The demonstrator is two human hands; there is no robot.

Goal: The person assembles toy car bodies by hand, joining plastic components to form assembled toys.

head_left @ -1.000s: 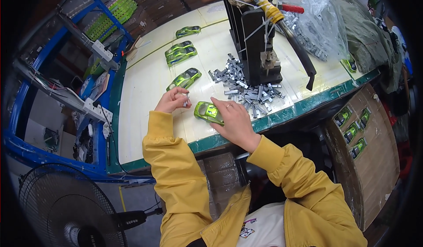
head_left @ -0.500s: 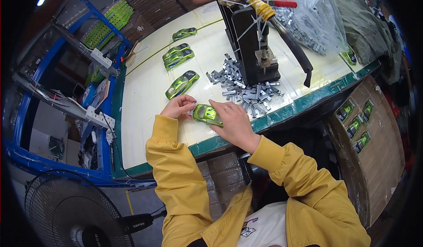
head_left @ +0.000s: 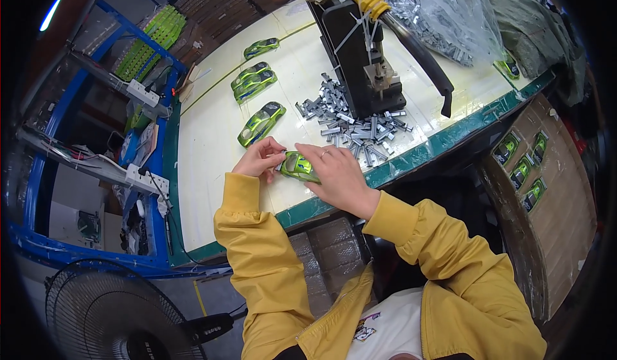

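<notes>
The right grip (head_left: pixel 339 175) clasps the green car shell (head_left: pixel 297 166); the left grip (head_left: pixel 259 159) pinches a small metal piece (head_left: pixel 279 165) at its end. Align both squarely.

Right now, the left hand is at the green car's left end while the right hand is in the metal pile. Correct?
Not quite: the head view shows the right hand on the green car, not in the metal pile. The left hand is at the car's left end.
</notes>
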